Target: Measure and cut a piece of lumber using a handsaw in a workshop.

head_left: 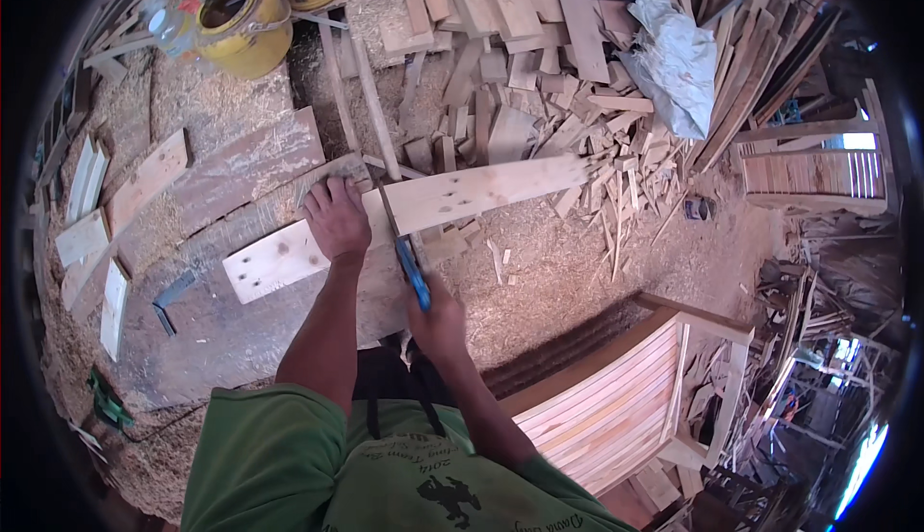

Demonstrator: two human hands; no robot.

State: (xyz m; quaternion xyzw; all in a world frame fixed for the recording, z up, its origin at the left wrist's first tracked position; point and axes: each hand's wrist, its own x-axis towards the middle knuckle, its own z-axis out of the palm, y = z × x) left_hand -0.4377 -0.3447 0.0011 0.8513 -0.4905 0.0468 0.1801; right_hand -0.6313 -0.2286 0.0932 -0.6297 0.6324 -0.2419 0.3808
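Note:
A long pale wooden board (pixel 491 189) lies across the workbench (pixel 212 311), its right part reaching out past the bench edge. My left hand (pixel 337 216) presses down on the board, its fingers stretched over the far edge. In my right hand (pixel 438 320) is a handsaw (pixel 411 267) with a blue handle, the fingers wrapped round it. The saw's blade crosses the board just right of my left hand. How deep the blade sits in the wood I cannot tell.
A try square (pixel 173 299) and short board offcuts (pixel 114 309) lie on the bench at left. Yellow buckets (pixel 243 29) stand at the far left. Scrap wood (pixel 525 80) is heaped beyond the board. A slatted wooden bench (pixel 597 397) stands close at my right.

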